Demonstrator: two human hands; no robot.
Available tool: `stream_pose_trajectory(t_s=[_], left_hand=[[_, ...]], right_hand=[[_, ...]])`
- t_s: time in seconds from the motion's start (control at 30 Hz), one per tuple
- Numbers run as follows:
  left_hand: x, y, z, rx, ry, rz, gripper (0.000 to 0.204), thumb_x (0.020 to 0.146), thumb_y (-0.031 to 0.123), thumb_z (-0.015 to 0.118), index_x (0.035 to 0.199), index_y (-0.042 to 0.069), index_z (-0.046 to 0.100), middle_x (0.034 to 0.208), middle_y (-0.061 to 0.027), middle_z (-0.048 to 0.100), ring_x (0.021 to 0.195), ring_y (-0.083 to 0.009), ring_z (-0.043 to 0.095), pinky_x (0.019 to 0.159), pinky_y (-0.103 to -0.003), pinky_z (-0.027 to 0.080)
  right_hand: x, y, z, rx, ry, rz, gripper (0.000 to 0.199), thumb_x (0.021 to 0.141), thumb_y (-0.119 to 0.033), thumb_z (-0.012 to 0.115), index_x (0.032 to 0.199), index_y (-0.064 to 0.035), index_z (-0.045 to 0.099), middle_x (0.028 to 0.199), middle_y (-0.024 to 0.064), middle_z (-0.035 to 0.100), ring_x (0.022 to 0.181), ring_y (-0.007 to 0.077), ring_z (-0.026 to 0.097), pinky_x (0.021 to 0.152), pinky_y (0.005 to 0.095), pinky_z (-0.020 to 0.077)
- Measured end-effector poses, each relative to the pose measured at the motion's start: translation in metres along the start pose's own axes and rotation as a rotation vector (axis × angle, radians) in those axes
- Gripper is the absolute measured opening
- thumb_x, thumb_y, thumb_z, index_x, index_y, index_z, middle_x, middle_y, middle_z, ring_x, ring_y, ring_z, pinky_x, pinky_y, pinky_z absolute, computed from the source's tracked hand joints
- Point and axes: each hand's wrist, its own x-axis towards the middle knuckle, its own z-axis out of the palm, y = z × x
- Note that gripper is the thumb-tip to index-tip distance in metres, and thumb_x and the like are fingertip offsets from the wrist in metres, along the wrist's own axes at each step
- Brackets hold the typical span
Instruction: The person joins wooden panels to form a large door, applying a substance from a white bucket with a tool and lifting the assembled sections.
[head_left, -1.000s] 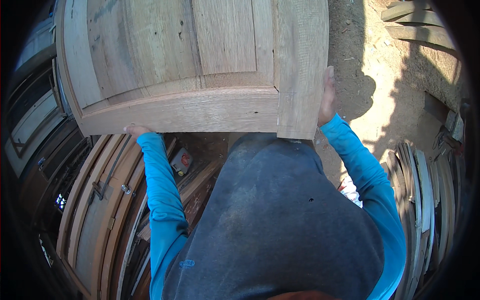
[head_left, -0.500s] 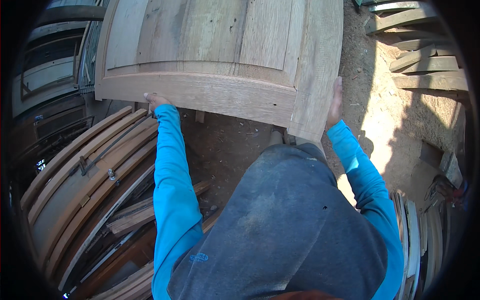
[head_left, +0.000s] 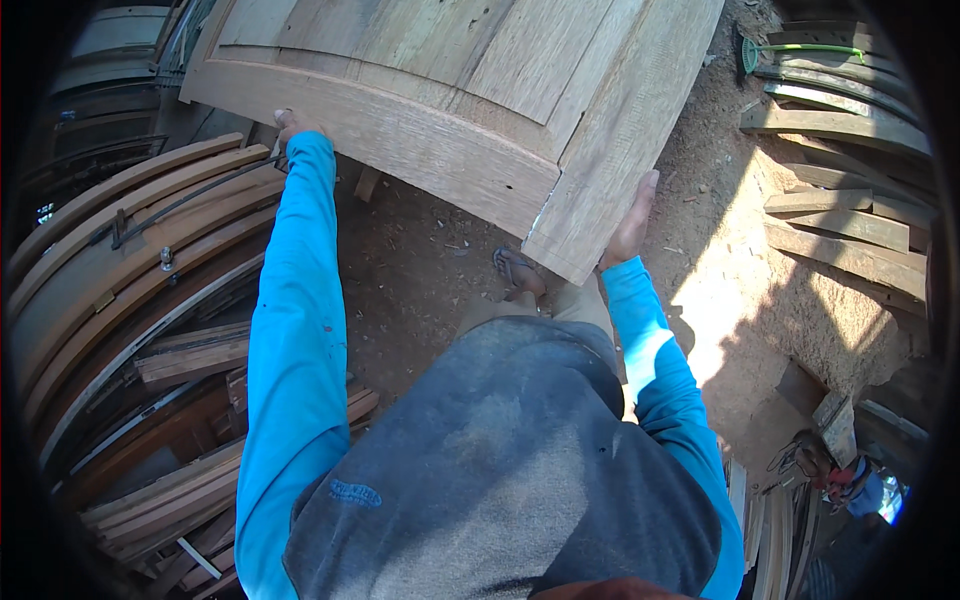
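Observation:
A bare wooden panel door [head_left: 410,140] stretches out in front of me, held at an angle above the ground. Its raised panels are framed by a bottom rail and a wide right stile [head_left: 610,150], with a thin gap at their joint. My left hand [head_left: 293,125] grips the near edge of the bottom rail, thumb on top and fingers hidden beneath. Against the outer edge of the stile, close to the near corner, my right hand [head_left: 630,222] holds the door from the side; its other fingers are out of sight.
Wooden frames and boards [head_left: 130,260] are stacked along my left side. Planks [head_left: 850,235] lie at the right on sunlit dirt, by a green-handled tool [head_left: 810,47]. More boards [head_left: 775,540] stand at lower right. My sandalled foot [head_left: 520,270] is below the door.
The door has turned clockwise in view, its near right corner shifting left. Both hands have moved left with it and keep their hold. My foot has come into sight.

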Motion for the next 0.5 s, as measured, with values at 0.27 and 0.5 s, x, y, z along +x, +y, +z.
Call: stream_pose_trajectory(t_s=[0.27, 0.5], left_hand=[[-0.012, 0.012, -0.007, -0.042, -0.056, -0.016, 0.079, 0.095, 0.058, 0.035, 0.125, -0.013, 0.051, 0.122, -0.0274, 0.059, 0.112, -0.0362, 0.058, 0.098, -0.040, 0.043], [0.010, -0.007, 0.005, 0.140, 0.083, 0.062, 0.072, 0.097, 0.055, 0.034, 0.114, -0.011, 0.058, 0.111, -0.0277, 0.063, 0.105, -0.0382, 0.062, 0.087, -0.042, 0.052]], right_hand=[[-0.021, -0.028, -0.060, -0.159, -0.022, 0.129, 0.106, 0.085, -0.082, 0.022, 0.141, 0.0070, 0.034, 0.128, 0.0228, 0.052, 0.119, 0.0280, 0.050, 0.100, 0.0387, 0.0389], [0.006, -0.014, -0.025, 0.107, 0.073, 0.114, 0.101, 0.087, -0.078, 0.029, 0.147, 0.0026, 0.022, 0.142, 0.0210, 0.037, 0.128, 0.0304, 0.042, 0.103, 0.0406, 0.0407]])
